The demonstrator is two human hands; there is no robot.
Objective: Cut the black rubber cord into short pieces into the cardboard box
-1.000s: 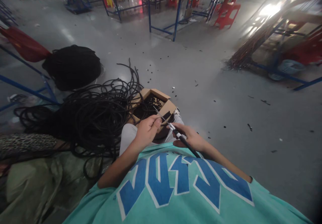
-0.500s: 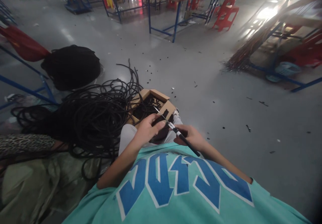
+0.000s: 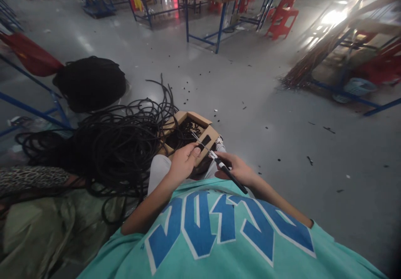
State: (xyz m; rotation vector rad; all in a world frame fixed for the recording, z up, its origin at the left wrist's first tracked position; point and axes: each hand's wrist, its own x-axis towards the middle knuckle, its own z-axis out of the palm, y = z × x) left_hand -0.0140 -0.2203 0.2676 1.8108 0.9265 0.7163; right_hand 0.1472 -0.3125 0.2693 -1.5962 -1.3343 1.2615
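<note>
My left hand (image 3: 184,160), fingers closed, pinches a short dark black piece (image 3: 205,140) that sticks out past the thumb over the box flap; it looks like cord or a strip, its exact kind unclear. In my right hand (image 3: 239,169) are scissors (image 3: 230,172) with thin pale blades and a long black handle with white bands. Their blades point up and left, parted slightly, and cross in front of the black piece. Just beyond my hands is an open cardboard box (image 3: 196,116) holding small black bits.
A big tangle of black cord (image 3: 119,141) lies left of the box, partly over it. Behind it is a round black bundle (image 3: 90,82). A patterned sleeve (image 3: 34,176) of another person shows at left. Black scraps dot the floor (image 3: 250,91). Blue-legged tables (image 3: 217,28) stand ahead.
The scissor blades now show as two parted lines where one showed before. The black piece sits higher and more exposed beyond my left thumb, and my left hand has shifted slightly.
</note>
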